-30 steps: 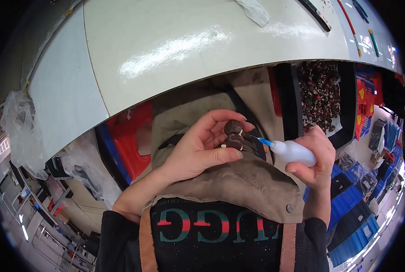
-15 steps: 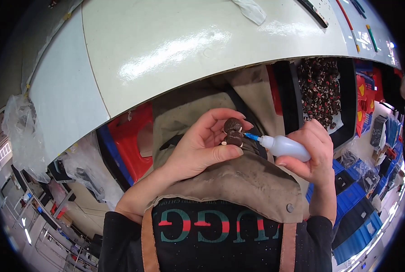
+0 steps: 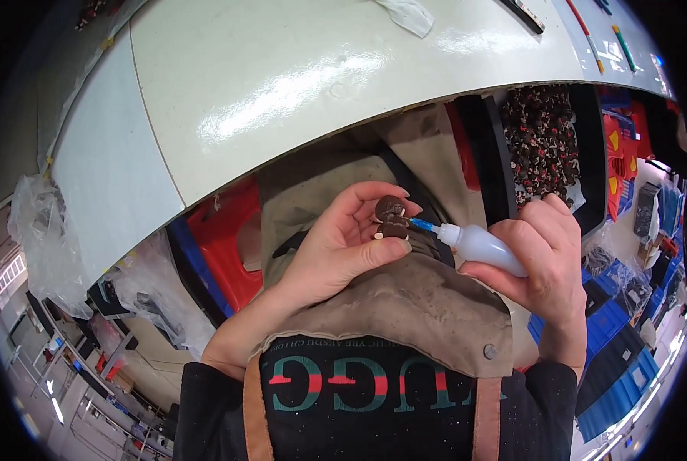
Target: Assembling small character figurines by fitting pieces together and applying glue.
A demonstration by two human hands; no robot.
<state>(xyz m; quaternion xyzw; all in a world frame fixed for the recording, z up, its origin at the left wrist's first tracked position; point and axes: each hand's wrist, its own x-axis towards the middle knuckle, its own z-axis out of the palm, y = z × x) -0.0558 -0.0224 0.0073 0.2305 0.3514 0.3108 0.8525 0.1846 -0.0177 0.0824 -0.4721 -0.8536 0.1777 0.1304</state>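
Between the thumb and fingers of my left hand (image 3: 342, 240) is a small dark brown figurine (image 3: 390, 209) with a round head and pale bits at its sides. My right hand (image 3: 539, 257) wraps round a translucent white squeeze bottle (image 3: 488, 252), held nearly level. Its thin blue nozzle (image 3: 424, 224) points left, the tip at the figurine's middle; whether it touches I cannot tell. Both hands are over my lap, in front of the brown apron (image 3: 405, 307).
Ahead is a glossy white table (image 3: 282, 84) with a white cloth (image 3: 409, 15) and brushes on it. A black tray (image 3: 587, 154) at the right holds many small dark pieces. A red stool (image 3: 228, 246) is at the left; blue crates (image 3: 616, 384) are stacked at the right.
The figurine has shifted slightly left and tipped in my left fingers. My right hand has moved a little to the right with the bottle, its nozzle still by the figurine.
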